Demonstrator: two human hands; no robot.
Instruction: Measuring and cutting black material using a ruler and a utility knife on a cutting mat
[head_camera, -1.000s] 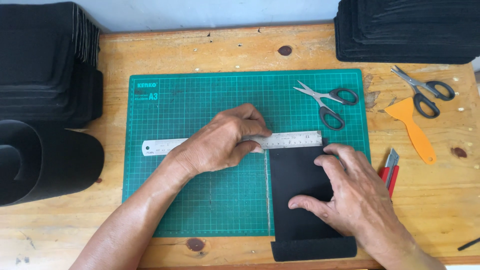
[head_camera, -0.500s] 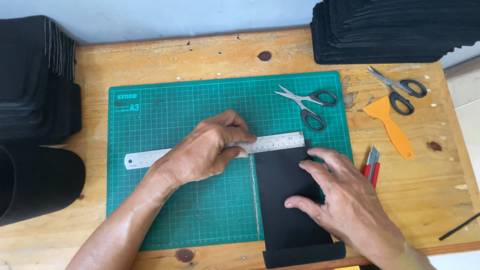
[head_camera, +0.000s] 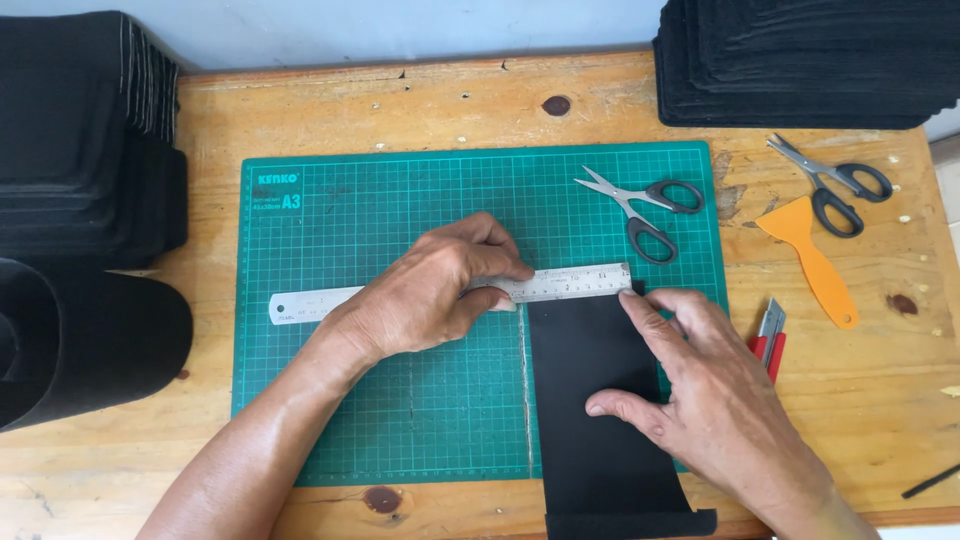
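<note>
Ruler (head_camera: 560, 286) lies w/ long axis left-right across mat (head_camera: 400, 420); your left hand (head_camera: 425, 295) presses it flat. Right hand (head_camera: 700, 400), fingers spread, pins black strip (head_camera: 580, 400), which runs toward you.

The wooden table (head_camera: 450, 110) carries a green cutting mat (head_camera: 400, 400), scissors (head_camera: 835, 185), an orange scraper (head_camera: 812, 255) and black stacks (head_camera: 810, 60).

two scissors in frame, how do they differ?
The scissors on the mat lie on the green cutting mat, blades pointing upper left, closer to the hands. The scissors on the table lie on bare wood beside the orange scraper. Shared: both have dark handles, metal blades slightly open, and neither is touched.
</note>
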